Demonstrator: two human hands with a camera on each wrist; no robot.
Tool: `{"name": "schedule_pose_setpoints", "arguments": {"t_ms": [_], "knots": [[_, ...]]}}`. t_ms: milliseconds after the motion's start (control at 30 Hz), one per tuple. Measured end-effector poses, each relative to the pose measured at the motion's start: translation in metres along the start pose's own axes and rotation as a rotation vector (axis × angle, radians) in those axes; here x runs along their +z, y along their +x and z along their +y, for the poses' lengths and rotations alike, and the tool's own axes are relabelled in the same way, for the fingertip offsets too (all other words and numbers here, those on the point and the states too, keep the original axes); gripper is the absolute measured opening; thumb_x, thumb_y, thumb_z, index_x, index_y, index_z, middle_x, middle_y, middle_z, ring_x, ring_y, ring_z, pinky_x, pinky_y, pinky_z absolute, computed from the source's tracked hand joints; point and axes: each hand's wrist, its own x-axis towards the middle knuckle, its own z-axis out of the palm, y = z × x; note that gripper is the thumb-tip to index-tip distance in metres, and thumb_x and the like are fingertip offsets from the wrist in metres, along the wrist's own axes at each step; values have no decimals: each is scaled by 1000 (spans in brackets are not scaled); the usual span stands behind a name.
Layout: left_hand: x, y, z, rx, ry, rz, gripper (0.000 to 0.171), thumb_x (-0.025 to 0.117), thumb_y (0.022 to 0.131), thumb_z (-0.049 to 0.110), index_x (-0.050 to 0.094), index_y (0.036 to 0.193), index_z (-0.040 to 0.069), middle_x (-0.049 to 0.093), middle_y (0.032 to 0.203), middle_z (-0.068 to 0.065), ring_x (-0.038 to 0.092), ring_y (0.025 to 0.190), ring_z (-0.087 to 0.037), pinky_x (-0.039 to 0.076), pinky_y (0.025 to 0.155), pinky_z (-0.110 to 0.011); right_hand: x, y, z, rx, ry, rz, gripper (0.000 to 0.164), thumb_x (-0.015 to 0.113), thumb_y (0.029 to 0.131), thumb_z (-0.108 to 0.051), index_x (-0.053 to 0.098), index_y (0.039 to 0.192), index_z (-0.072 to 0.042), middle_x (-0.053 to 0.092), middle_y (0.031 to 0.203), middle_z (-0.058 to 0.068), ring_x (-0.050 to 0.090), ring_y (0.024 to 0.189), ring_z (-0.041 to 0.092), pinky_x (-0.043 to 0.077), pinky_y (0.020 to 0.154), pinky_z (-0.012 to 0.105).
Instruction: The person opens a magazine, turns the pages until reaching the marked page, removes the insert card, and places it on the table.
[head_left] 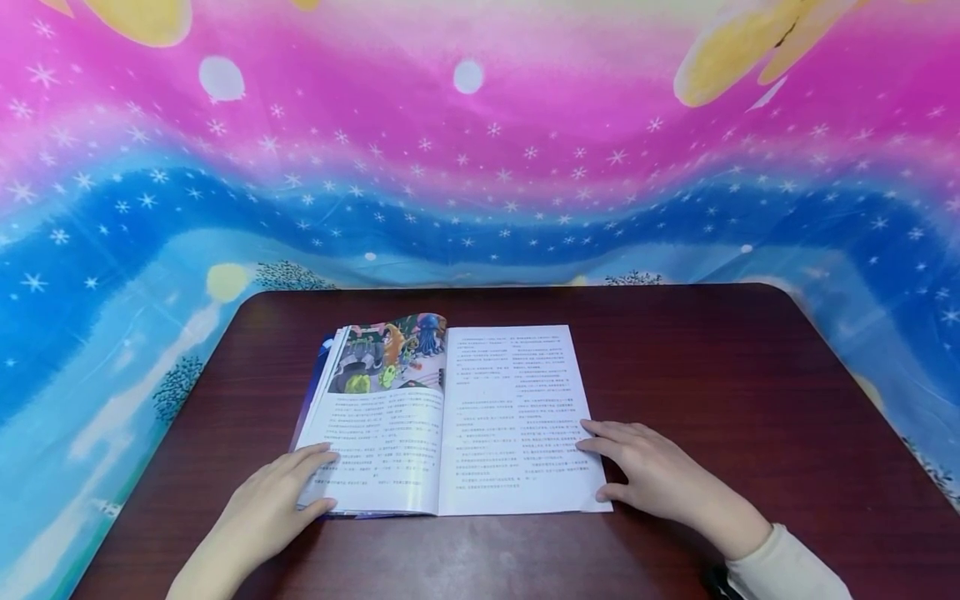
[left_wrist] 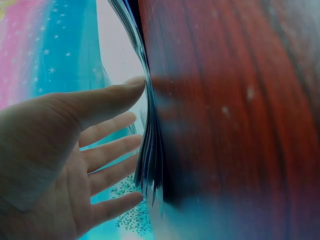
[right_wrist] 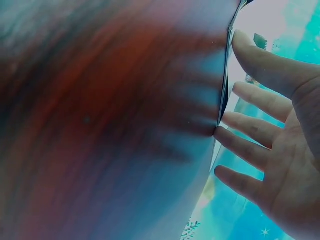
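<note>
An open magazine [head_left: 517,417] lies on the dark wooden table, its left page carrying a colourful picture [head_left: 390,354] above columns of print. The right page is all text. My left hand [head_left: 262,508] rests on the lower left edge of the magazine with fingers fairly straight. In the left wrist view the thumb touches the edge of the page stack [left_wrist: 147,130], the other fingers spread beside it. My right hand [head_left: 660,467] rests at the lower right edge, fingertips on the page margin. In the right wrist view its fingers [right_wrist: 250,145] are extended and spread along the thin page edge.
The reddish-brown table [head_left: 712,367] has rounded far corners. Behind and at both sides hangs a pink and blue cloth [head_left: 480,167] with white snowflakes. A light sleeve [head_left: 787,571] and a dark band [head_left: 722,582] show at the right wrist.
</note>
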Motion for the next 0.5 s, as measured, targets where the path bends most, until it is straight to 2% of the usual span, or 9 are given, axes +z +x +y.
{"name": "schedule_pose_setpoints", "arguments": {"t_ms": [300, 500], "knots": [[-1, 1, 0, -15, -6, -12, 56, 85, 77, 32, 67, 124, 9, 59, 133, -14, 56, 120, -38, 46, 94, -60, -2, 3, -1, -2, -12, 17, 55, 86, 76, -28, 68, 124, -8, 58, 138, 14, 56, 123, 33, 44, 99, 55], [-1, 1, 0, -21, -12, -22, 56, 85, 78, 33, 67, 125, 9, 59, 135, -13, 55, 122, -38, 45, 94, -60, -2, 6, 0, -29, -9, 63, 53, 86, 77, -27, 68, 123, -7, 62, 132, 13, 57, 121, 32, 44, 100, 54]]}}
